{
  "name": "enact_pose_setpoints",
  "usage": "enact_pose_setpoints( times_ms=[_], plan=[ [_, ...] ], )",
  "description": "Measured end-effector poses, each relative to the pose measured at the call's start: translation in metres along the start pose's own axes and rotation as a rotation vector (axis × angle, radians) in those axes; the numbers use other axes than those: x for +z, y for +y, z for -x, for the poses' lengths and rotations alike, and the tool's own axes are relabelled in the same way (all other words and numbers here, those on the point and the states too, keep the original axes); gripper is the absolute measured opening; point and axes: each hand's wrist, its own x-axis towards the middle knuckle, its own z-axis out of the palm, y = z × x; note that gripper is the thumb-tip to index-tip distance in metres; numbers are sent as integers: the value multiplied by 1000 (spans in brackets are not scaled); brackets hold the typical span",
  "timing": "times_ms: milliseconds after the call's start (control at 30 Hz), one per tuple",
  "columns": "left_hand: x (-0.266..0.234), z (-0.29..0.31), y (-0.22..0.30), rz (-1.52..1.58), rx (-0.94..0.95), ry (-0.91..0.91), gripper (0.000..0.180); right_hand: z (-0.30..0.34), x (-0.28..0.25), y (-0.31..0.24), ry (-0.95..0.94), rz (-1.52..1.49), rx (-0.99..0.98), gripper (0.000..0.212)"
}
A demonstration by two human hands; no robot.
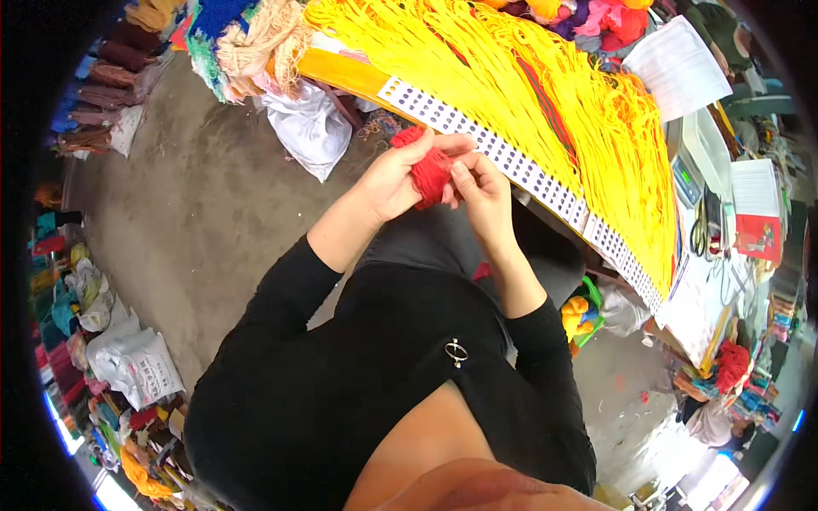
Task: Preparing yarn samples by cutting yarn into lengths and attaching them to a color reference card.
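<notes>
A small bundle of red yarn (429, 170) sits between both my hands, just in front of the table edge. My left hand (399, 176) wraps its fingers over the top and left side of the bundle. My right hand (483, 194) pinches the bundle's right side with thumb and fingers. Behind the hands, a long white card strip with rows of dark dots (520, 166) runs along the table edge. Beyond it lies a wide spread of yellow yarn strands (545, 85).
A white plastic bag (307, 128) lies on the grey concrete floor to the left of the table. Yarn skeins in many colours (247, 38) are heaped at the table's far end. Papers, scissors and a scale (707, 170) stand at the right. More bags and yarn (128, 358) line the floor's left side.
</notes>
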Motion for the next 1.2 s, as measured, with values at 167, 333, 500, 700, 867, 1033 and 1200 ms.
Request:
enact_pose_setpoints(
  times_ms=[167,333,500,700,867,1033,1200],
  plan=[
    [-12,-6,4,13,-44,-82,53,3,1,-1,18,-148,16,16],
    [-3,-12,0,116,-9,80,49,6,-5,0,83,-223,-6,15],
    [-11,-17,-1,-49,105,114,44,8,-9,1,133,-267,0,15],
    [-13,-23,-2,-112,153,121,42,9,-11,3,147,-247,25,19],
    [-13,-22,2,-144,172,159,43,11,-14,4,167,-216,52,22],
    [-20,-23,4,-148,178,208,44,13,-15,6,180,-152,109,23],
    [-22,-23,7,-203,177,176,45,12,-14,7,83,-122,177,24]
  ],
)
